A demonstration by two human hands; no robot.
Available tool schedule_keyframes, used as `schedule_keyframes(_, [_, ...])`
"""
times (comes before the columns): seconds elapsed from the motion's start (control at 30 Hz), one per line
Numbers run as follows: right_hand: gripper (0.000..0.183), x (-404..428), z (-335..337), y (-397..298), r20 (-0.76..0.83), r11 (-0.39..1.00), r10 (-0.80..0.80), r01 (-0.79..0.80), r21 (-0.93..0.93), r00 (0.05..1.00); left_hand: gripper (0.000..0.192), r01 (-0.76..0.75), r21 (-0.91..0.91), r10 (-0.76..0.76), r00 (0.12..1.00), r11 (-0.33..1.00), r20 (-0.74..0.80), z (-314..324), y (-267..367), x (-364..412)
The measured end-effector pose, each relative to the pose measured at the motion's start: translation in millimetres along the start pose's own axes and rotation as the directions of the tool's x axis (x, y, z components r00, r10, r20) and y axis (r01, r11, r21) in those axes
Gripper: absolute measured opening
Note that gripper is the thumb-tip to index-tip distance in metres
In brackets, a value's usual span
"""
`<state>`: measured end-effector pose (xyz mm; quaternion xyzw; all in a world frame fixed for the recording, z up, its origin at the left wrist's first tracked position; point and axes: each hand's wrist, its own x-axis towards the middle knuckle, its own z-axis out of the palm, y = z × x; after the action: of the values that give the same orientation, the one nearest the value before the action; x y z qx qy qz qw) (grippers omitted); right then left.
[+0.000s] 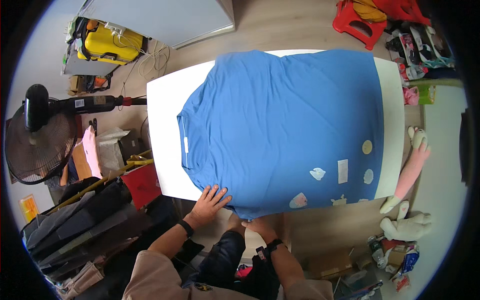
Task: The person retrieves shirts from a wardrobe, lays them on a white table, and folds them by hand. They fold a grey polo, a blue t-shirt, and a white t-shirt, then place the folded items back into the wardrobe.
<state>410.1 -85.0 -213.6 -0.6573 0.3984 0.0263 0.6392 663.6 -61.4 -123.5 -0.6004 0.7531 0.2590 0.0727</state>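
A blue T-shirt [255,123] is spread over a white table [165,127], its neckline to the left and hem to the right. Pale patches or stickers, such as a round one [367,147] and a rectangular one [342,171], lie on the lower right of the cloth. My left hand [211,205] rests on the fabric by the near shoulder, fingers spread. At the table's near edge my right hand [260,227] grips the overhanging sleeve; its fingers are partly hidden under the cloth.
To the left stand an electric fan [41,138] and a rack of dark clothes [78,228]. A yellow suitcase [110,43] with cables is at the back left. Red plastic stools [360,26] are at the back right, plush toys [410,172] along the right side. A cardboard box [330,262] sits below.
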Motion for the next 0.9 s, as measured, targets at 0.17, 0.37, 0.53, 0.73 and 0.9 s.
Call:
schedule_keyframes(0.17, [0.064, -19, -17, -24, 0.466, 0.852, 0.112, -0.327, 0.410, 0.878, 0.071, 0.012, 0.074, -0.017, 0.997, 0.997, 0.077, -12, -5, -5])
schedule_keyframes(0.37, [0.081, -47, -22, -54, 0.459, 0.245, 0.199, -0.498, 0.832, 0.866, 0.091, -0.089, 0.076, 0.087, 0.996, 0.993, 0.033, -14, 1, -9])
schedule_keyframes(0.53, [0.059, -58, -15, -66, 0.322, 0.112, 0.281, -0.365, 0.924, 0.904, 0.088, -0.206, -0.087, 0.215, 0.970, 0.975, 0.111, -14, 16, -2])
schedule_keyframes(0.73, [0.051, -57, -26, -86, 0.313, -0.231, 0.340, -0.244, 0.942, 0.887, 0.053, -0.239, -0.226, 0.237, 0.971, 0.945, -0.037, -5, 15, -6])
schedule_keyframes(0.9, [0.042, -57, -37, -91, 0.258, -0.065, 0.392, -0.253, 0.965, 0.883, 0.033, -0.186, -0.464, 0.108, 0.976, 0.866, -0.189, -14, 7, 3])
